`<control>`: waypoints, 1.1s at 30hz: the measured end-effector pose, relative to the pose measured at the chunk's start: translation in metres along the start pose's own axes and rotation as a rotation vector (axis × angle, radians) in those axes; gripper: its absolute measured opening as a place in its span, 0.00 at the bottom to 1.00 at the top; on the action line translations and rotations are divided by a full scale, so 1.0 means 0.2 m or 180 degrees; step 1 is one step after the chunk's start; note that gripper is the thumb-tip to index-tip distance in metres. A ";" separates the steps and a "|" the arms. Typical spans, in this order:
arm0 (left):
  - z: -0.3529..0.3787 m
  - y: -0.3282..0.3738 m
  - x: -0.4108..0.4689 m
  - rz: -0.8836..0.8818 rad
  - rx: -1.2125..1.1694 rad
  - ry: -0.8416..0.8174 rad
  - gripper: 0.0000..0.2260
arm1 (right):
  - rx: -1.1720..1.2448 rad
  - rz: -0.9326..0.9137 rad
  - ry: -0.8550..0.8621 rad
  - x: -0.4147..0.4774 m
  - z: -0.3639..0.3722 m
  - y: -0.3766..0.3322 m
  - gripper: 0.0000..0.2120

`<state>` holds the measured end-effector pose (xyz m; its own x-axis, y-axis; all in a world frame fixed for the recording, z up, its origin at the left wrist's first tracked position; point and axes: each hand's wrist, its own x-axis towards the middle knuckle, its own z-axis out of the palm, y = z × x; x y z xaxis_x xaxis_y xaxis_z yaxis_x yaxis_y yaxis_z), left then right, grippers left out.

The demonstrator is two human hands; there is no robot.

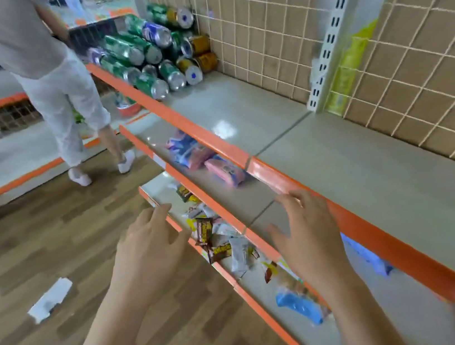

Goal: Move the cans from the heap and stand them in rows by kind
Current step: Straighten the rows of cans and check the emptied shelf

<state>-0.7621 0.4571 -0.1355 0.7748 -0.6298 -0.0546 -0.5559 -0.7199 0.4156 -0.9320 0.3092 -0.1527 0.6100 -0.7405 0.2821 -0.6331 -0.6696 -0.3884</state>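
Both hands are empty, their fingers spread and relaxed. The left hand [149,247] hangs over the front edge of the lowest shelf [158,188]. The right hand [311,233] hangs over the middle shelf [239,200], just in front of the orange lip of the top shelf [353,183].

A wooden floor [54,240] fills the left side. A tan back panel [423,57] with a pale wire grid runs along the right, behind the top shelf, whose grey surface stretches from near right to far left.

Another person [56,88] in white trousers stands on the floor at the far left, facing away.

The heap of cans [151,51] lies at the far end of the top shelf, piled against the back panel and well apart from both hands. All the cans that show lie on their sides. Green cans [121,49] make up most of the heap on its left. Yellow cans [202,44] lie on the right by the panel, and a few blue-and-white cans [155,31] are mixed in.

On the middle shelf, pink and blue packets [224,169] lie beyond the right hand. On the lowest shelf, small snack wrappers [215,238] are scattered between the two hands, and a blue packet [297,305] lies nearer, below the right wrist.

A white scrap of paper [49,299] lies on the floor to the left of the left forearm.
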 end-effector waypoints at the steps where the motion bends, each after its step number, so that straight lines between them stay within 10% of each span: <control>1: -0.04 -0.05 0.06 -0.0034 -0.0056 0.0077 0.24 | 0.0011 -0.0060 0.0034 0.06 0.04 -0.07 0.19; 33: -0.44 -0.55 2.26 0.0295 0.0092 0.0309 0.23 | 0.0537 -0.0505 -0.0624 2.11 0.95 -0.85 0.23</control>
<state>-0.3245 0.2783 -0.1256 0.7444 -0.6639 0.0715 -0.6338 -0.6690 0.3883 -0.4764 0.1211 -0.1332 0.7856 -0.5911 0.1826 -0.4446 -0.7446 -0.4979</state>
